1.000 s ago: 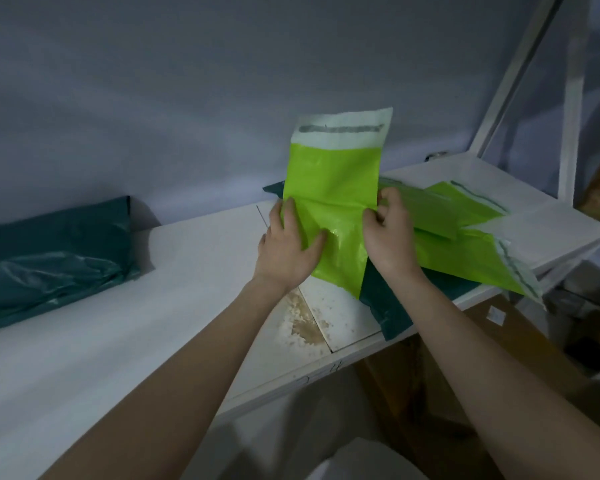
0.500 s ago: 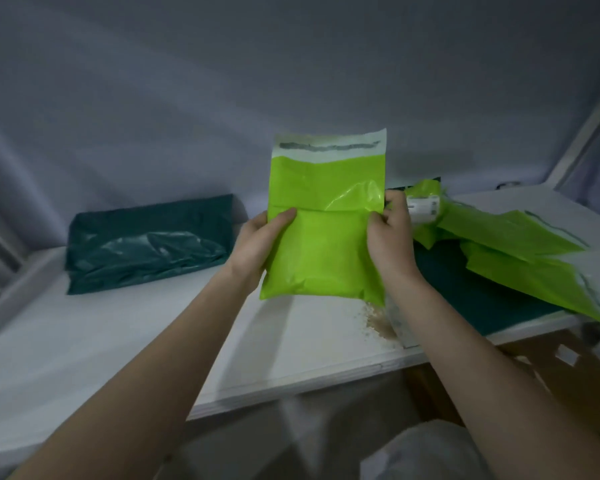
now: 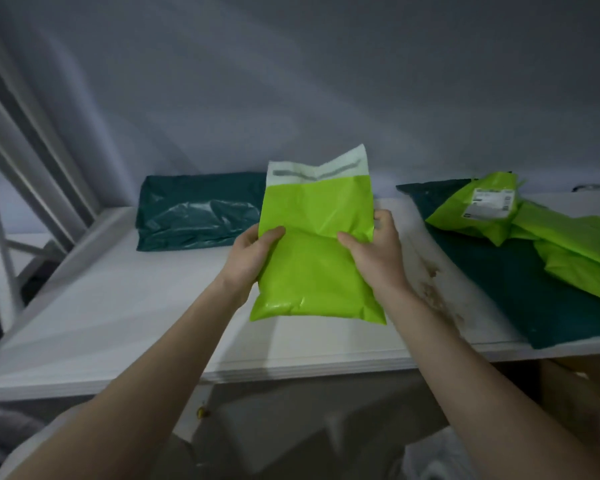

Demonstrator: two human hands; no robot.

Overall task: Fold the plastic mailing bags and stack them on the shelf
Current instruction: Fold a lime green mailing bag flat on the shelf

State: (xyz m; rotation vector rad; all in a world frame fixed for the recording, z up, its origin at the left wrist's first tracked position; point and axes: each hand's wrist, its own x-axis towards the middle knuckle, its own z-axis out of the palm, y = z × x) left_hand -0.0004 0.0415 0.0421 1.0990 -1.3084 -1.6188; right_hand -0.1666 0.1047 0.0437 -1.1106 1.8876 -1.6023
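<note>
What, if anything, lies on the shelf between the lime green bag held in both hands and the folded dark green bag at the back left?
Nothing visible. The left hand and right hand hold the lime green bag above bare white shelf, which runs unobstructed to the folded dark green bag.

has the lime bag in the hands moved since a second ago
Yes. The lime bag has shifted left along the shelf, away from the lime pile, toward the dark green bundle.

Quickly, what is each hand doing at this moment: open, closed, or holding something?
Left hand: closed grip on the left edge of the lime-green mailing bag.
Right hand: closed grip on the right edge of the same bag.
</note>
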